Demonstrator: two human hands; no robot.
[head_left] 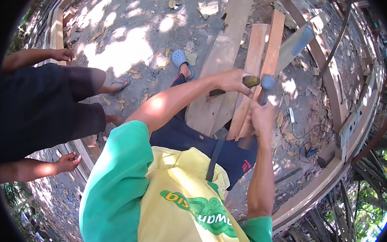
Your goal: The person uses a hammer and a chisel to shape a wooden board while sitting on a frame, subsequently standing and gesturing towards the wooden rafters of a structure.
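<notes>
My left hand [233, 81] grips an olive-yellow handled tool [251, 81], which looks like a chisel, over narrow reddish wooden boards [273, 37]. Its lower end is hidden. My right hand [261, 117] is closed on the handle of a hammer [266, 83], whose grey head is beside the top of that tool; whether they touch I cannot tell. The hammer and right hand are slightly blurred. Wider grey-brown planks [208, 104] lie under and left of my left hand.
At left another person's legs [83, 114] and hands [64, 162] are close by. A curved-looking timber frame [336, 103] runs along the right, with cables [309, 150] on the dirt ground [153, 52] beside it. A blue-grey piece [302, 39] lies on a board at top right.
</notes>
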